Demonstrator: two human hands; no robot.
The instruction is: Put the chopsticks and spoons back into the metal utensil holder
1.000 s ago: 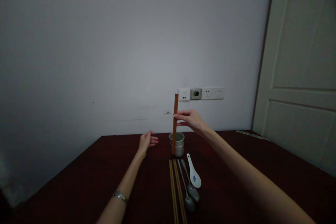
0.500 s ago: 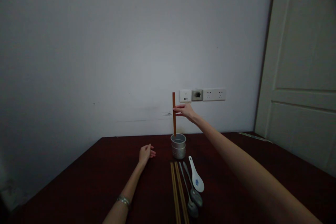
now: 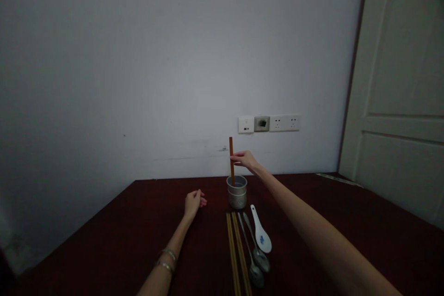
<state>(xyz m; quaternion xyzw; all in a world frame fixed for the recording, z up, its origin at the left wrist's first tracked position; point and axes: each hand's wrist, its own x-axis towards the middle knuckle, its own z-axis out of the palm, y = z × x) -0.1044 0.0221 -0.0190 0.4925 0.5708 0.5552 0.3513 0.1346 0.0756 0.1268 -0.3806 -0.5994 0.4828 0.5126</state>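
Note:
My right hand pinches reddish-brown chopsticks near their upper part. They stand almost upright, lower ends inside a grey metal cup; whether it is one stick or two pressed together, I cannot tell. Loosely curled on the table, my left hand holds nothing, its thumb apart from the fingers, left of the cup. In front of the cup lie light wooden chopsticks, two metal spoons and a white soup spoon with a blue mark.
The dark red table meets a pale wall at the back. Wall sockets sit above the table on the right. A light door stands at the far right. A flat strip lies at the back right edge.
My right hand has moved down, lowering the chopsticks deeper into the cup. My left hand stays in about the same place. The view has shifted slightly.

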